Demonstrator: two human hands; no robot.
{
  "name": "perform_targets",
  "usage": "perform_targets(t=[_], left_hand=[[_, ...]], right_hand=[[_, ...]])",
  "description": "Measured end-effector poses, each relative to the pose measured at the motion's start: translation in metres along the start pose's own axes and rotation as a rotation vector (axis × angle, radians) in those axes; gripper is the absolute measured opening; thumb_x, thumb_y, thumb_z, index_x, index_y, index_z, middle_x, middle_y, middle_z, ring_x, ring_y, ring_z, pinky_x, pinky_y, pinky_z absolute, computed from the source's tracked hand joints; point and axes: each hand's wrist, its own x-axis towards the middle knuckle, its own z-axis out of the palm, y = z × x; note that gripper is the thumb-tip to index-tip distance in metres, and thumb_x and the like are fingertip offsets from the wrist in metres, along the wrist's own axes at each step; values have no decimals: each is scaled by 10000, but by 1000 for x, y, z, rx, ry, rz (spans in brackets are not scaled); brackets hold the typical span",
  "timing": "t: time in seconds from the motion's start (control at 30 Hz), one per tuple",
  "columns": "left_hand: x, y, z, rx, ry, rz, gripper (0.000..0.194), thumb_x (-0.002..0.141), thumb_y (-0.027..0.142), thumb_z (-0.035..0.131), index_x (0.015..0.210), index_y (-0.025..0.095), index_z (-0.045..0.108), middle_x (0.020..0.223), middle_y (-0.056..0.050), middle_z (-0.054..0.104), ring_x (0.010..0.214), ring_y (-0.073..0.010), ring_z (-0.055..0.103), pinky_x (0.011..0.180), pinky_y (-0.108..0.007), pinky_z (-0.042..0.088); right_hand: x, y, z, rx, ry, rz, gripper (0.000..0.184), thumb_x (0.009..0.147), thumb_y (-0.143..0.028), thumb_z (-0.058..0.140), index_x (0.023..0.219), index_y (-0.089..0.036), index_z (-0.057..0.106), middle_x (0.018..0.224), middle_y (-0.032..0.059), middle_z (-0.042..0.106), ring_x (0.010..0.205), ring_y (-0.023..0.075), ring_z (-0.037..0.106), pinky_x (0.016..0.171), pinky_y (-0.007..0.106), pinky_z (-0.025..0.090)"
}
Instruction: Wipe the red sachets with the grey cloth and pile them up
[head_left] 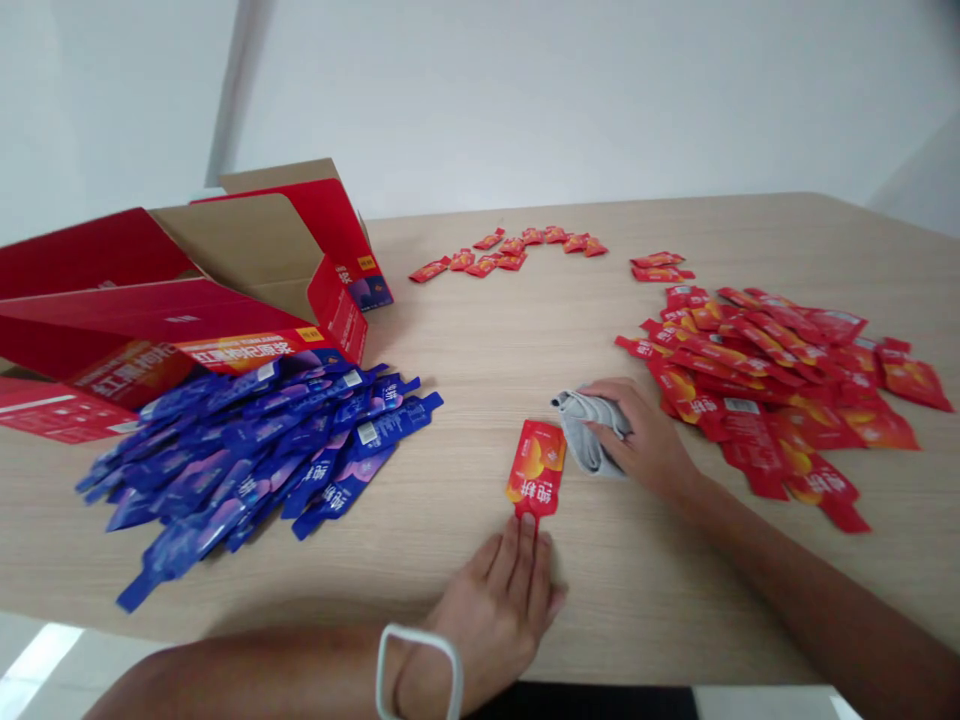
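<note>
From where I stand, a single red packet [538, 455] lies flat on the bench [465, 350], between the two hands, its narrow neck toward the near edge. The left hand [499, 595], with a white band [420, 634] at the wrist, is grasping nothing: its fingers are stretched out, the tips resting on that neck. The right hand [641, 440] has a folded grey cloth [589, 440] bunched between thumb and fingers, just beside the packet's right edge; whether cloth and packet touch, I can't tell.

As for progress, I'd say this one packet is being dealt with and is not finished. A big heap of red packets [757, 370] sits to the right, two more packets [660, 272] lie together just beyond it, and a loose string of red packets [486, 265] runs along the far side. Which of these are done and which are left, nothing here tells me. On the left, a heap of blue packets [277, 440] lies with no hand on it, in front of an open red carton [346, 310]; another carton [330, 215] stands behind.
</note>
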Motion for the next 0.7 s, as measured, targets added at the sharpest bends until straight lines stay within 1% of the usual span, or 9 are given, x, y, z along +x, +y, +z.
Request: perform_targets(t=[0.07,0.17,0.27,0.37,0.43,0.5,0.57,0.63,0.7], left_hand=[[-2,-1,-1,-3,-11,28,476,1054,354,444,1332,-8,581,1293,-248,666,1244,-320,639,986,-410,529],[-4,-5,-1,-18,-2,52,442,1059,338,428,1274,4,620,1226,-232,704,1182,-309,680,959,-402,550],[-4,-8,0,-43,31,73,414,1059,306,409,1214,6,649,1147,-216,738,1095,-295,722,948,-395,563],[-3,-10,2,-47,50,80,421,1055,284,408,1247,-22,624,1167,-243,721,1122,-314,710,941,-410,569],[-3,-10,2,-53,41,81,419,1053,275,413,1258,-31,611,1183,-260,709,1139,-325,701,923,-418,575],[-3,-10,2,-68,29,79,411,1050,271,422,1261,-30,605,1181,-268,706,1133,-333,703,904,-430,578],[-4,-9,1,-88,17,85,405,1047,270,437,1270,-27,597,1188,-272,702,1136,-338,701,915,-444,569],[-4,-10,0,-105,10,93,401,1043,273,453,1276,-19,596,1191,-268,703,1144,-335,698,952,-453,550],[-4,-11,0,-113,6,102,389,1041,284,462,1258,0,616,1165,-248,721,1128,-325,706,973,-453,538]], right_hand=[[1,-19,3,11,-96,-47,334,931,-232,592,1264,-249,577,1223,101,645,1147,274,625,1000,458,524],[-7,-47,19,-6,-365,-175,402,906,-147,591,1296,-244,572,1247,88,650,1143,245,637,935,391,563],[-12,-51,36,-68,-539,-280,424,879,-83,582,1278,-226,601,1233,85,665,1091,236,662,850,355,588],[4,-27,39,-161,-547,-176,392,901,-123,597,1281,-216,602,1245,95,653,1080,240,666,857,370,592],[22,-10,33,-259,-507,-64,352,932,-170,592,1281,-216,596,1250,102,644,1085,253,663,845,384,597],[36,-5,26,-323,-440,3,340,941,-183,583,1280,-216,591,1253,105,639,1112,270,654,835,391,601],[37,-15,23,-313,-363,14,367,935,-175,577,1298,-222,581,1267,105,633,1151,276,638,862,399,599],[24,-35,27,-241,-331,-33,389,927,-170,573,1311,-230,584,1266,103,638,1162,265,632,905,399,590],[7,-53,35,-155,-391,-150,379,927,-160,562,1294,-239,609,1237,93,658,1119,242,649,893,377,589]])
